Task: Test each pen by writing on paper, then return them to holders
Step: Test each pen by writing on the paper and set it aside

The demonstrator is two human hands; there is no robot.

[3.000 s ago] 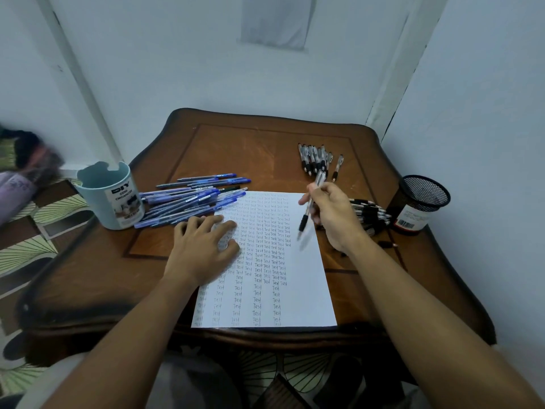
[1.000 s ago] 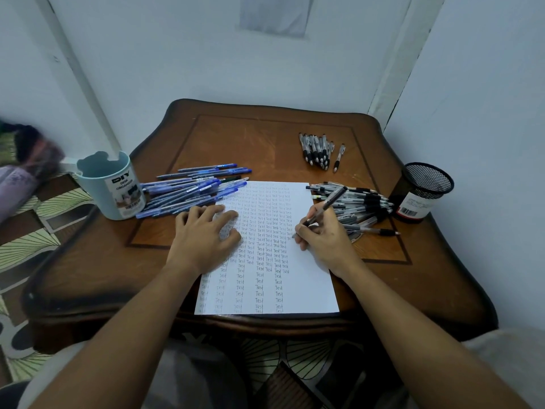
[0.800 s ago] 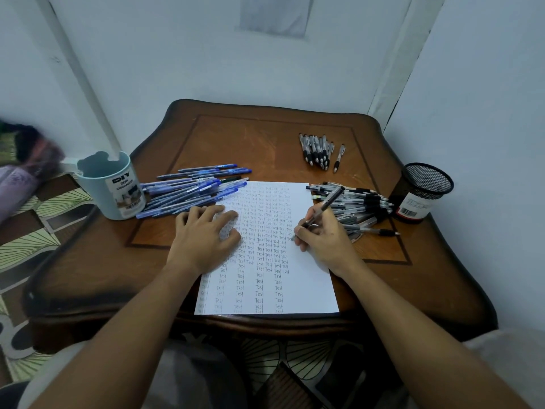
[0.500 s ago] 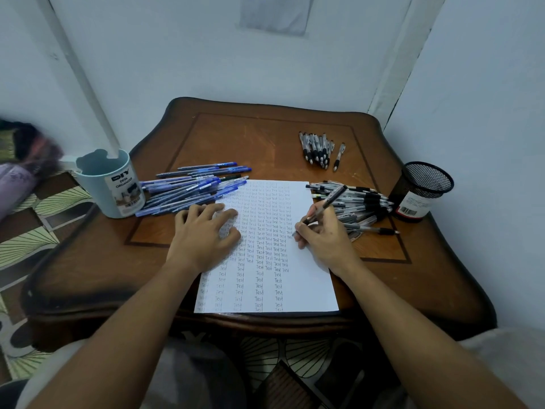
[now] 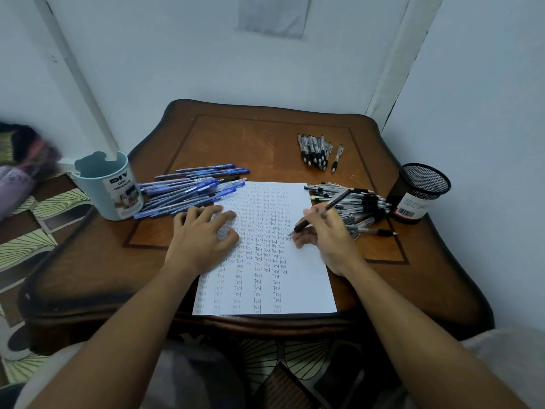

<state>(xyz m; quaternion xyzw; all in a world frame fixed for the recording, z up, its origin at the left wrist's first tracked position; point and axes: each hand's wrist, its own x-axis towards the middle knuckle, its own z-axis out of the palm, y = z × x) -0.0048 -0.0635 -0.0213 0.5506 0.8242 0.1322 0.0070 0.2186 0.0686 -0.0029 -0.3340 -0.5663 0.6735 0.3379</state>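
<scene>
A white sheet of paper (image 5: 303, 278) covered in columns of the word "Test" lies on the wooden table (image 5: 265, 143). My right hand (image 5: 327, 234) grips a black pen (image 5: 333, 202) in writing pose, its tip touching the paper at the right end of a row. My left hand (image 5: 203, 234) lies flat on the sheet's left part, fingers spread. A pile of blue pens (image 5: 191, 190) lies left of the paper beside a light-blue holder (image 5: 109, 187). A heap of black pens (image 5: 359, 208) lies right of the paper, near a black mesh holder (image 5: 418, 190).
A neat row of black pens (image 5: 317, 152) lies at the back of the table. Walls close the table in at the back and right. A patterned floor and a blurred purple bundle (image 5: 17, 172) are at the left.
Three seconds ago my right hand held the pen lifted above the paper's top right; it has come down and the tip now writes mid-sheet. My left hand has stayed put.
</scene>
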